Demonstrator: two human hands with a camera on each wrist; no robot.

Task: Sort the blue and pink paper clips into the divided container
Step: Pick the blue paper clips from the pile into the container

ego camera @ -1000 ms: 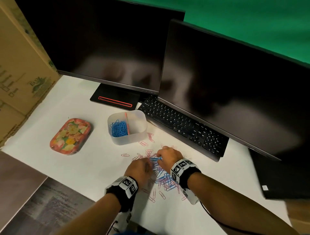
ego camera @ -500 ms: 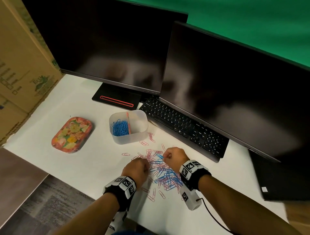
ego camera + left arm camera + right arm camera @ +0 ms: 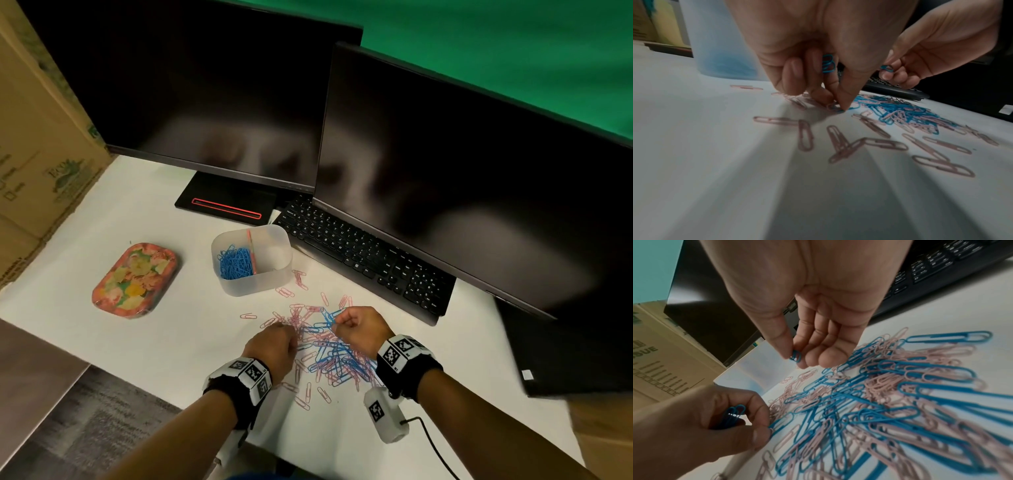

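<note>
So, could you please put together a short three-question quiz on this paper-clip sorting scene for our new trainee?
1. True or false: the right hand pinches a pink clip.
2. Which compartment of the divided container holds the blue clips: A left, B right?
3. Fill in: the left hand carries a small bundle of ___ clips.

Key: 1 false, its clip is blue; 2 A; 3 blue.

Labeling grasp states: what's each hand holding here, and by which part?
Left hand holds a few blue paper clips bunched in its curled fingers while pinching another off the table. Right hand pinches one blue paper clip by its end.
</note>
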